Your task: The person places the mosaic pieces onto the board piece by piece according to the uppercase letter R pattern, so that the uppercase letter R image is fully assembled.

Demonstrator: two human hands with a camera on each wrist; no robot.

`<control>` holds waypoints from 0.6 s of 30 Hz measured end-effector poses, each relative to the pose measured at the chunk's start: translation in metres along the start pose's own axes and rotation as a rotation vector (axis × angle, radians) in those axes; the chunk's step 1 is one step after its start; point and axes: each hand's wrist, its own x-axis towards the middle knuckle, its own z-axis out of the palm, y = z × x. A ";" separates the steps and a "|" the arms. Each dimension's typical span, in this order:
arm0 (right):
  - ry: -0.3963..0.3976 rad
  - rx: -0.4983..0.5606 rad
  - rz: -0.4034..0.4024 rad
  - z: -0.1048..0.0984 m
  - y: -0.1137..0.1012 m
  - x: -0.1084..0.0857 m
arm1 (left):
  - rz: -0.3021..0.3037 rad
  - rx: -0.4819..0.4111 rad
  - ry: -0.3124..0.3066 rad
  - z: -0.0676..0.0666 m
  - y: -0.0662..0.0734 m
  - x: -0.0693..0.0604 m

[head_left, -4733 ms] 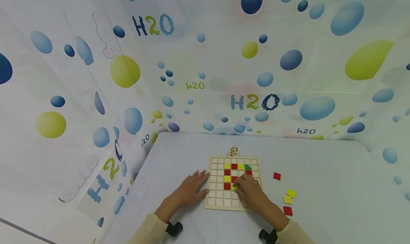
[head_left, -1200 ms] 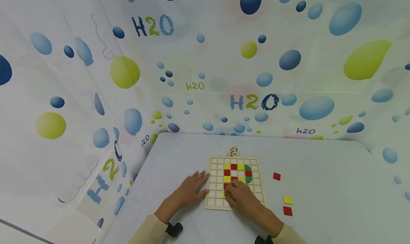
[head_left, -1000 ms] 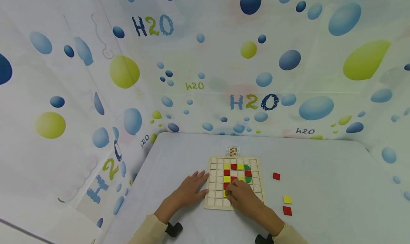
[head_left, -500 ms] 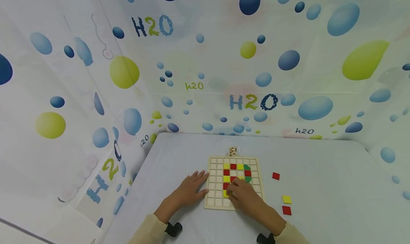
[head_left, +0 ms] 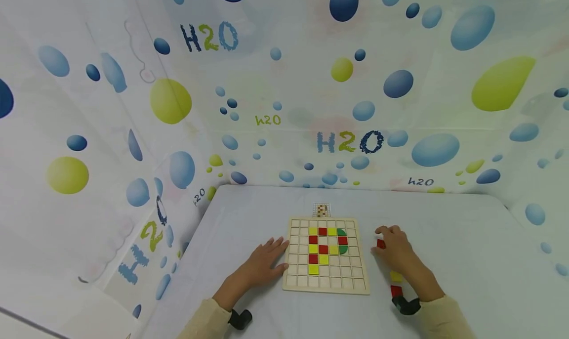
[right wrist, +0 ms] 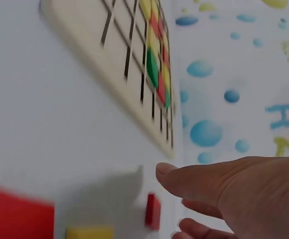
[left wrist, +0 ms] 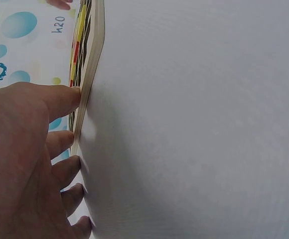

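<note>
A wooden grid board (head_left: 295,277) lies on the table, with red and yellow square tiles and two green rounded pieces (head_left: 342,232) set in its cells. My left hand (head_left: 265,261) lies at its left edge, fingers spread; in the left wrist view the thumb touches the board's rim (left wrist: 95,45). Off the board's right side, my right hand (head_left: 394,250) hovers with bent fingers over a loose red tile (head_left: 381,243). The right wrist view shows the thumb apart from that red tile (right wrist: 153,211), which is on the table.
Closer to me, a yellow tile (head_left: 396,276) and another red tile (head_left: 396,291) lie beside the right forearm. A small pattern card (head_left: 322,210) sits behind the board. A bubble-printed sheet (head_left: 302,82) hangs around the white table (head_left: 453,230).
My right hand has left the board and moved right to the loose red tile, uncovering the lower tiles. One loose yellow tile has gone from the right side. The left hand stays put.
</note>
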 end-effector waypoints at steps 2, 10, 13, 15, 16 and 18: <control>-0.014 -0.001 0.016 -0.001 0.011 0.003 | -0.001 -0.002 0.002 0.000 0.000 0.000; -0.065 0.098 0.033 0.005 0.024 0.007 | -0.003 -0.003 0.001 0.001 -0.001 0.001; -0.056 0.098 0.039 0.006 0.024 0.005 | -0.004 -0.003 0.003 0.002 -0.001 0.001; -0.052 0.096 0.035 0.007 0.024 0.004 | -0.006 0.000 0.003 0.002 -0.001 0.001; -0.048 0.096 0.033 0.007 0.024 0.004 | -0.006 0.001 0.003 0.002 -0.001 0.001; -0.040 0.085 0.025 0.009 0.025 0.003 | -0.007 0.000 0.004 0.001 -0.001 0.000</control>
